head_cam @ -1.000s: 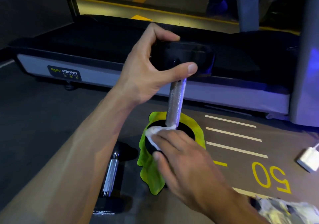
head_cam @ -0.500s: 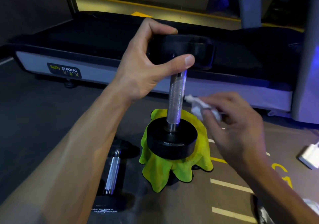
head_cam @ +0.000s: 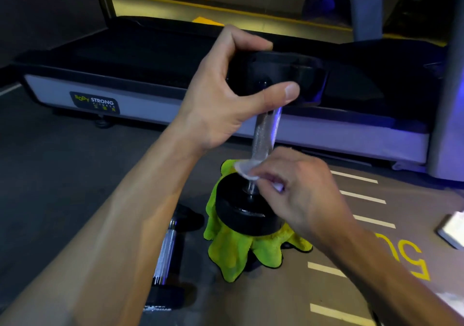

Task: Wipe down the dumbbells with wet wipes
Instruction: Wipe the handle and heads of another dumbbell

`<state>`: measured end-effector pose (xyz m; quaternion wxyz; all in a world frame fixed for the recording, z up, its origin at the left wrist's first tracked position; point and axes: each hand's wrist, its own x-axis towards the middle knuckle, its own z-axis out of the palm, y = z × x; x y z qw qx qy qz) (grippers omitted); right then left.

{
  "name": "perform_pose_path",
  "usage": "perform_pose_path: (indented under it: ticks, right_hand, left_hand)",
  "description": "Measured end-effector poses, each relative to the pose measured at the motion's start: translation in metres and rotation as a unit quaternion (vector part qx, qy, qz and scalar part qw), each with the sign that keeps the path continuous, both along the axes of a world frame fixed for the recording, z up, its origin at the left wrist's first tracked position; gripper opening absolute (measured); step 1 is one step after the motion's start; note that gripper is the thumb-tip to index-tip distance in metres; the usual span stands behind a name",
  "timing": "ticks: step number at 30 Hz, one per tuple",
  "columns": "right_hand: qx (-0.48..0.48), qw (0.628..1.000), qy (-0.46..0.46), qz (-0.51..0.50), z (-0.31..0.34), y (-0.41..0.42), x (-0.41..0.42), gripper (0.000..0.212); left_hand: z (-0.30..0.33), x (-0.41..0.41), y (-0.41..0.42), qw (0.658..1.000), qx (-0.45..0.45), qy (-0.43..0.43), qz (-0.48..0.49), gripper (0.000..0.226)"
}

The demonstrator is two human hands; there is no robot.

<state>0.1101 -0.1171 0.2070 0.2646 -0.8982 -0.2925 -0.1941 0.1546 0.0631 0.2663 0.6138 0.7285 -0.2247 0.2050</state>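
A black dumbbell point(head_cam: 241, 212) stands upright on a yellow-green cloth point(head_cam: 233, 250) on the floor. My left hand point(head_cam: 226, 94) grips its top head and holds it steady. My right hand point(head_cam: 298, 190) pinches a white wet wipe point(head_cam: 244, 168) against the bottom of the knurled silver handle point(head_cam: 265, 135), just above the lower head. A second dumbbell point(head_cam: 167, 260) lies flat on the floor to the left, partly hidden behind my left forearm.
A treadmill deck point(head_cam: 150, 107) labelled BODY STRONG runs across the back. White floor stripes point(head_cam: 361, 195) and a yellow "50" point(head_cam: 406, 258) mark the floor at right. A white packet point(head_cam: 452, 230) lies at the right edge.
My right hand lifted the wipe off the lower head and out to the right, then came back down to the base of the handle. My left hand kept its grip on the top head.
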Motion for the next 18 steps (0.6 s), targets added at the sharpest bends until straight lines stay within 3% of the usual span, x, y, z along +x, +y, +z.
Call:
perform_pose_path:
  ticks: [4,10,15,18]
  right_hand:
    - [0.105,0.983,-0.128,-0.082,0.011,0.008,0.015,0.014]
    - [0.048,0.998,-0.033,-0.002,-0.026,-0.003,-0.008,0.022]
    - [0.116,0.979,-0.148,-0.077,0.011,0.006,0.017,0.013]
    - [0.118,0.982,-0.132,-0.071,-0.01,0.009,0.005,0.021]
  left_hand:
    - [0.001,0.002,-0.004,1.0,0.002,0.0,0.014,0.058]
    - [-0.002,0.002,-0.001,1.0,-0.009,-0.001,0.018,0.059]
    - [0.0,0.003,-0.004,1.0,-0.009,0.006,0.014,0.06]
    - [0.0,0.003,-0.004,1.0,-0.018,0.012,0.02,0.06]
